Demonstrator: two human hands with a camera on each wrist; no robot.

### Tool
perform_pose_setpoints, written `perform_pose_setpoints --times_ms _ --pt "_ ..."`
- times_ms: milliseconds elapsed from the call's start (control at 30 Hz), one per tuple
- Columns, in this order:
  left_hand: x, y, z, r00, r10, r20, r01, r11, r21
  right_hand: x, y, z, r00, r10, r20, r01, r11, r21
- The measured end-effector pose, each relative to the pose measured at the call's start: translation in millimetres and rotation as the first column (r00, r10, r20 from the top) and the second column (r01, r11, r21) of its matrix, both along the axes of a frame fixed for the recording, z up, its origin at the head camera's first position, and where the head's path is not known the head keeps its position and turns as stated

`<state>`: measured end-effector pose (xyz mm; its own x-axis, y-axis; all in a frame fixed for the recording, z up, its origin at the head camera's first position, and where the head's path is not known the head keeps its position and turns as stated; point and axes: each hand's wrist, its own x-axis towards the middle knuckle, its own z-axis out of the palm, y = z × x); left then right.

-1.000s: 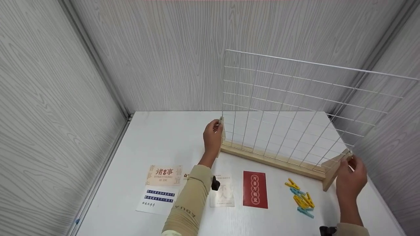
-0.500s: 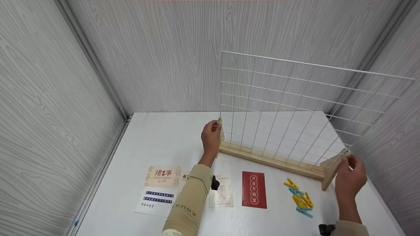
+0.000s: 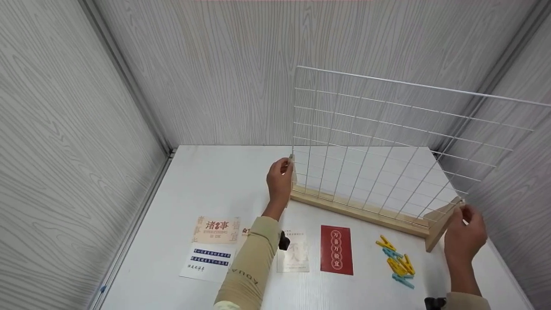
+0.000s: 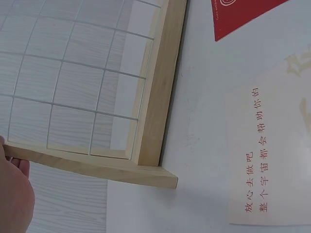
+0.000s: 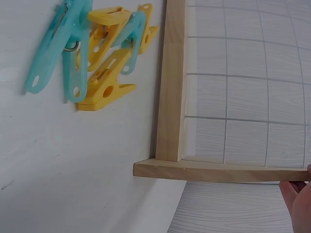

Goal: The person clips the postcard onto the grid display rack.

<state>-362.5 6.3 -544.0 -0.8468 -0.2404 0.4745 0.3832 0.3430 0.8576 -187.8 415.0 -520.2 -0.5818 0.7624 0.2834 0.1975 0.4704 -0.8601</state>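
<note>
A white wire grid [image 3: 370, 125] stands upright in a pale wooden base [image 3: 357, 209] with a wooden support at each end. My left hand [image 3: 280, 181] pinches the top of the left support [image 4: 92, 165] between thumb and fingers. At the other end, my right hand [image 3: 465, 234] pinches the top of the right support [image 5: 218, 172]. Only part of each hand shows in its wrist view, at the edge. In front of the base lie yellow and turquoise clothes pegs [image 3: 398, 263], piled near my right hand.
A red card [image 3: 336, 249] and a pale card [image 3: 292, 254] lie in front of the base. Further left are a beige card [image 3: 215, 231] and a white card [image 3: 206, 263] with blue bands. My left sleeve [image 3: 247, 267] partly covers another card. Grey wood-grain walls [image 3: 206, 73] surround the white table.
</note>
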Motion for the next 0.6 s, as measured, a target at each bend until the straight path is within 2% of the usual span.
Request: perform_pose_setpoints --times_ms 300,600 --pt "1.1 0.1 3.0 1.000 0.002 0.012 -0.002 1.000 0.008 -3.8 3.7 0.7 1.000 0.010 -0.011 -0.010 1.000 0.013" --pt "5.0 -15.9 -0.9 1.000 -0.020 -0.008 0.020 1.000 0.005 -13.4 3.5 -3.8 0.998 0.071 0.000 -0.071 0.997 0.008"
